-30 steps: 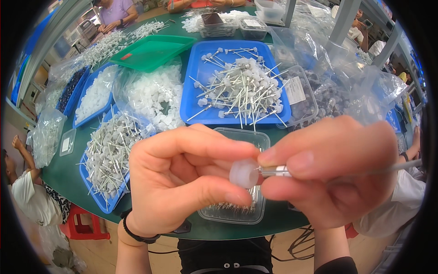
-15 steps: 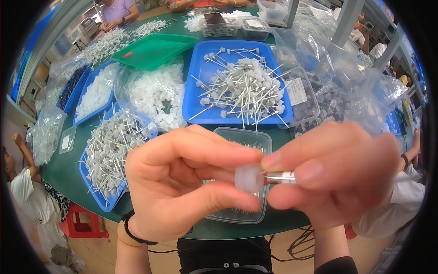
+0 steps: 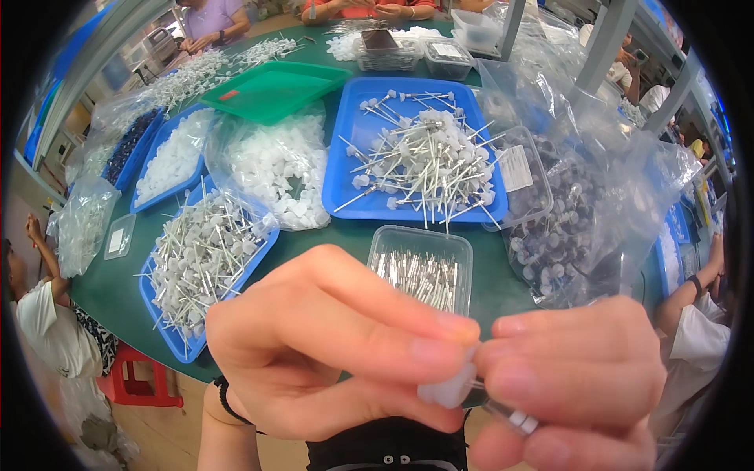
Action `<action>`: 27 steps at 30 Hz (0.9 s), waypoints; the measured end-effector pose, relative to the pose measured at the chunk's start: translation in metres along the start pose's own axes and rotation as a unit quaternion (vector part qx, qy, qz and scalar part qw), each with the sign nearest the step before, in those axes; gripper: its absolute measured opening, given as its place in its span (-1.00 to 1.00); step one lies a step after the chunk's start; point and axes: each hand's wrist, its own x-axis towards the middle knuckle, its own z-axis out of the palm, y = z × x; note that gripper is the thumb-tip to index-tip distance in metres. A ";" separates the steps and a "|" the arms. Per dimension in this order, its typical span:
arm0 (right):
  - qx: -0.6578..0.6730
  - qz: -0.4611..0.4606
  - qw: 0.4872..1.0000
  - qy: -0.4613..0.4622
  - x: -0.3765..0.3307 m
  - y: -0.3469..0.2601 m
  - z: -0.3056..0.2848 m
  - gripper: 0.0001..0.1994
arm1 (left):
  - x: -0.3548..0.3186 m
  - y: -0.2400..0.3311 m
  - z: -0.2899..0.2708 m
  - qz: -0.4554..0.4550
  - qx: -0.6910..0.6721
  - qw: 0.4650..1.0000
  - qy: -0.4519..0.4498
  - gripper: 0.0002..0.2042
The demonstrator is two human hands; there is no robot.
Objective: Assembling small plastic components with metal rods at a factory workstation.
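Note:
Between the thumb and fingertips of my left hand [image 3: 330, 345] is a small translucent white plastic cap [image 3: 446, 392]. My right hand [image 3: 577, 365] is closed on a thin shiny rod [image 3: 514, 418] with white bands near one end. The rod points at the cap, and the fingertips of both hands nearly meet there. Fingers hide part of the joint, so I cannot tell how far the rod sits in the cap. Just beyond my hands stands a clear plastic box [image 3: 469, 263] full of upright thin metal pins.
A blue tray [image 3: 349, 184] of white-capped metal rods lies beyond the box. Another blue tray [image 3: 174, 343] of similar pieces is at left. Behind are a bag of white caps [image 3: 275, 169], a green tray [image 3: 275, 86] and, at right, a bag of greyish caps [image 3: 558, 228]. Other people sit around the table.
Both hands have come lower and nearer to me, the right one most. The pin box shows more plainly now. The rod tilts downward to the right, where it lay level before.

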 end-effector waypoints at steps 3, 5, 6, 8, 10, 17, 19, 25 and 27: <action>-0.019 -0.062 0.997 -0.039 0.005 0.001 -0.004 -0.73 | -0.001 0.006 0.002 -0.006 -0.012 1.000 0.016 -0.87; -0.044 -0.093 0.993 -0.053 0.004 0.001 -0.007 -0.72 | 0.000 0.007 0.003 -0.007 -0.019 1.000 0.015 -0.91; -0.064 -0.103 0.991 -0.054 0.002 0.001 -0.009 -0.72 | 0.001 0.006 0.004 -0.006 -0.028 1.000 0.011 -0.92; -0.100 -0.107 0.989 -0.024 -0.011 0.001 -0.007 -0.70 | 0.003 0.005 0.006 -0.004 -0.033 0.999 0.008 -0.91; -0.091 -0.094 0.991 -0.032 -0.013 0.000 -0.010 -0.69 | 0.001 0.007 0.007 -0.005 -0.021 1.000 0.017 -0.90; -0.133 -0.084 0.986 -0.063 -0.012 -0.004 -0.012 -0.73 | 0.003 0.003 0.006 0.001 -0.020 1.000 0.017 -0.88; -0.153 -0.087 0.982 -0.067 -0.014 -0.002 -0.012 -0.74 | 0.004 0.001 0.007 -0.011 -0.027 0.999 0.018 -0.88; -0.113 -0.159 0.974 -0.113 -0.002 0.000 -0.018 -0.81 | 0.002 0.005 0.001 -0.050 -0.052 0.997 0.011 -0.91; -0.119 -0.229 0.965 -0.038 0.001 0.010 -0.011 -0.82 | 0.002 0.005 0.000 -0.057 -0.073 0.996 0.000 -0.91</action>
